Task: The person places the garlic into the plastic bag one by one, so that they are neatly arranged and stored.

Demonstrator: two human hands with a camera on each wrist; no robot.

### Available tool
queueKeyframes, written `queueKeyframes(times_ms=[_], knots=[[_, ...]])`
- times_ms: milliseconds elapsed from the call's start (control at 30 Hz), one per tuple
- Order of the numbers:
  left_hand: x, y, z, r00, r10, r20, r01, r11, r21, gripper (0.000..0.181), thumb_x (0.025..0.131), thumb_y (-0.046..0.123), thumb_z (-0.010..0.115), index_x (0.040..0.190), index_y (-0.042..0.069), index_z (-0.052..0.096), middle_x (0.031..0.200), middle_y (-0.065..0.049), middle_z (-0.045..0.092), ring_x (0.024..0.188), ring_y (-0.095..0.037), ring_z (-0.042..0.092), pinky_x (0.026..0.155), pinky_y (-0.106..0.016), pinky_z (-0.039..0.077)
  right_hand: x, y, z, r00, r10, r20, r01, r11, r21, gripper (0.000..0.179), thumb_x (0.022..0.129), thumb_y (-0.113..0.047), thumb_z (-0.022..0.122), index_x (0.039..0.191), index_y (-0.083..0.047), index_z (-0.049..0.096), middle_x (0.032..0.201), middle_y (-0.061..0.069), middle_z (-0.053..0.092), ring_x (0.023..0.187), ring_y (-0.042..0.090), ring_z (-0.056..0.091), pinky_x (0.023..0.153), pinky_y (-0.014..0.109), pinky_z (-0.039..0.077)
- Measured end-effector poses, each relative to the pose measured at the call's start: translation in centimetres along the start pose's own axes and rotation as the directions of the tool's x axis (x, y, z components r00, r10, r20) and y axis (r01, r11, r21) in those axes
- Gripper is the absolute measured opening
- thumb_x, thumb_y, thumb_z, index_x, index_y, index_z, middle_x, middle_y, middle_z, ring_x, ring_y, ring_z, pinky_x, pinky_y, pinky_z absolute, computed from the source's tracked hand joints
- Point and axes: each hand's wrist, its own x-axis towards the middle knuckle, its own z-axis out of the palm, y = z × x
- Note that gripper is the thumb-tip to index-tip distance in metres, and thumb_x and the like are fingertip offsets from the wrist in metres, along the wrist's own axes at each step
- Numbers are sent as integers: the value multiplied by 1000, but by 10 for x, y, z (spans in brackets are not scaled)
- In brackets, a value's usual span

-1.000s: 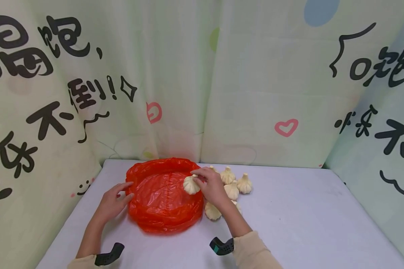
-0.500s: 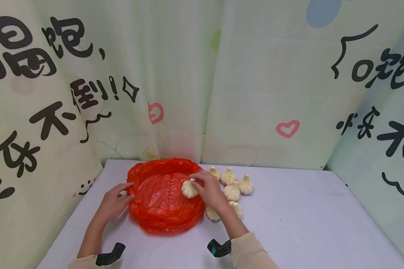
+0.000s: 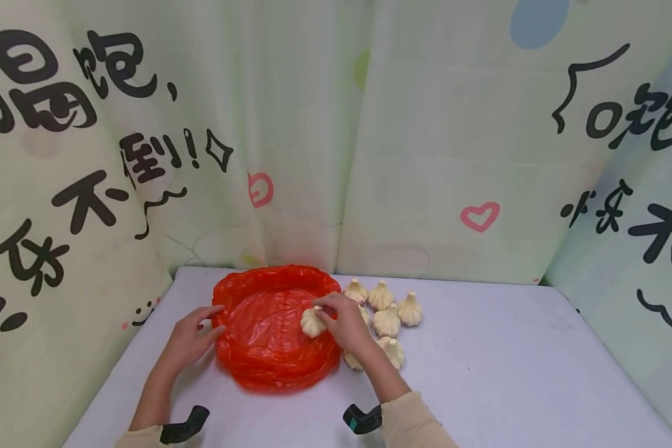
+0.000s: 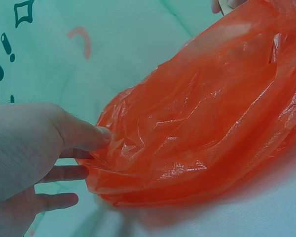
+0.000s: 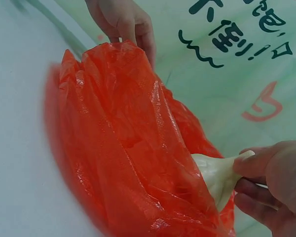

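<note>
A red plastic bag [image 3: 257,323] stands on the table with its mouth spread wide toward the head view. At its left rim my left hand [image 3: 191,336] pinches the plastic, the thumb [image 4: 101,137] lying on the bag and other fingers around the edge. My right hand [image 3: 344,320] holds a garlic bulb [image 3: 312,323] by its stem over the right part of the bag's mouth. From the right wrist view, the bulb [image 5: 217,173] is partly hidden behind the bag's near wall, with thumb and fingertips at its stem.
Several more garlic bulbs [image 3: 387,322] lie on the white table [image 3: 498,361] just right of the bag, some partly hidden by the right hand and forearm. A printed curtain [image 3: 403,155] rises behind the table and at both sides.
My right hand has moved slightly left and down with the garlic bulb, over the bag's mouth. The left hand stays at the bag's left rim.
</note>
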Motion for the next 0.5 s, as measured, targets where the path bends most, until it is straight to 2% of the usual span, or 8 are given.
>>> queueKeyframes(times_ms=[233, 500], knots=[[1, -1, 0, 1000, 2, -3, -2, 1000, 1, 51, 92, 18, 63, 139, 8, 48, 137, -21, 51, 126, -40, 47, 99, -55, 49, 1, -2, 2, 999, -37, 21, 38, 999, -37, 24, 89, -9, 68, 111, -14, 73, 106, 2, 69, 100, 19, 64, 88, 34, 58], [0, 0, 0, 1000, 1, -7, -1, 1000, -3, 51, 91, 18, 64, 139, 8, 49, 136, -21, 52, 126, -40, 48, 99, -55, 49, 1, -4, 2, 998, 5, 67, -1, 998, -63, 25, 88, -6, 68, 112, -10, 72, 108, 5, 69, 98, 20, 61, 87, 37, 58]])
